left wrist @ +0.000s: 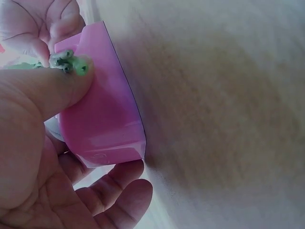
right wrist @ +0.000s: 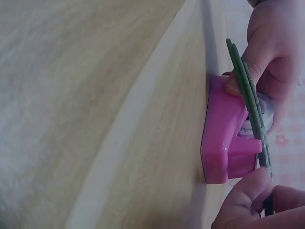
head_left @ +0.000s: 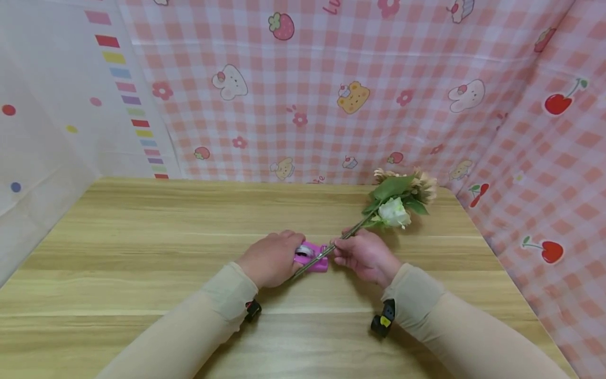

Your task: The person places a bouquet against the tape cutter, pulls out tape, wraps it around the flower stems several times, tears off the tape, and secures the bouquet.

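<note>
My left hand (head_left: 274, 258) grips a pink tape dispenser (head_left: 318, 264) on the table, its thumb along the near side in the left wrist view. A tape roll (head_left: 304, 251) sits in the dispenser. My right hand (head_left: 366, 255) pinches a bundle of green stems (right wrist: 250, 95) between thumb and fingers. The stems slant across the dispenser, and their cut ends (left wrist: 69, 62) show beside the left thumb. A shiny patch marks the stems near the dispenser's front end. At the far end of the bundle are a white rose (head_left: 394, 212), beige flowers (head_left: 424, 184) and green leaves (head_left: 394, 188).
The wood-grain table (head_left: 142, 247) spreads around both hands. A pink checked cloth (head_left: 303, 68) hangs behind the table and along its right side. White cloth (head_left: 52, 105) with coloured dots hangs on the left. Each wrist wears a small black camera (head_left: 382, 319).
</note>
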### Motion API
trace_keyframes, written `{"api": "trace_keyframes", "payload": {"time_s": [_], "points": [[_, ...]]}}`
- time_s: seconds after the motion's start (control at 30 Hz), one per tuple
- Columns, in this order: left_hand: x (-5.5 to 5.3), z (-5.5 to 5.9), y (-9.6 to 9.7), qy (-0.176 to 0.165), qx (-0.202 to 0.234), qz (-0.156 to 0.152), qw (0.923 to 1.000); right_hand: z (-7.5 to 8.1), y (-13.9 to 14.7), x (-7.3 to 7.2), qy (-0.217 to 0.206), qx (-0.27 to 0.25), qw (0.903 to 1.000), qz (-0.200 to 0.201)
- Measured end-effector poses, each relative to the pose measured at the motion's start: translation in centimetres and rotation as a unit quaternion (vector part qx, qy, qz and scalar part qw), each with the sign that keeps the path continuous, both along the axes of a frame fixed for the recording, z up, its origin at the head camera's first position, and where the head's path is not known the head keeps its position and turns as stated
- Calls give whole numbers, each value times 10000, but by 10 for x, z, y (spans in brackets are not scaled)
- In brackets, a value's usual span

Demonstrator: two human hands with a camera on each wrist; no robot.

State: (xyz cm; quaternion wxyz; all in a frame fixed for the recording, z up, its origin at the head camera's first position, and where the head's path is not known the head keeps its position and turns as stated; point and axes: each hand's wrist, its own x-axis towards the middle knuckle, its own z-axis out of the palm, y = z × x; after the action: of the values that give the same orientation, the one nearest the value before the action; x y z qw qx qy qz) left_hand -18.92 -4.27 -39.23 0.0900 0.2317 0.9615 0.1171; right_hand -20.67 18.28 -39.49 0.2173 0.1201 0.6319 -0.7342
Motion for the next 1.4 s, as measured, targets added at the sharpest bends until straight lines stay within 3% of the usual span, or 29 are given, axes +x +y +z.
{"api": "trace_keyframes", "payload": {"time_s": [0.37, 0.73, 1.0, 1.4], "points": [[-1, 0, -1, 9, 8, -29, 10000, 4, -1, -1, -368, -658, 9972, -16], [1, 4, -1, 9, 95, -68, 9999, 1, -5, 0, -223, -366, 9991, 76], [1, 3, -1, 166, 121, -171, 9996, 0, 1, 0, -31, 488, 9973, 550], [-1, 1, -1, 120, 71, -169, 9998, 4, 5, 1, 109, -62, 9990, 437]]}}
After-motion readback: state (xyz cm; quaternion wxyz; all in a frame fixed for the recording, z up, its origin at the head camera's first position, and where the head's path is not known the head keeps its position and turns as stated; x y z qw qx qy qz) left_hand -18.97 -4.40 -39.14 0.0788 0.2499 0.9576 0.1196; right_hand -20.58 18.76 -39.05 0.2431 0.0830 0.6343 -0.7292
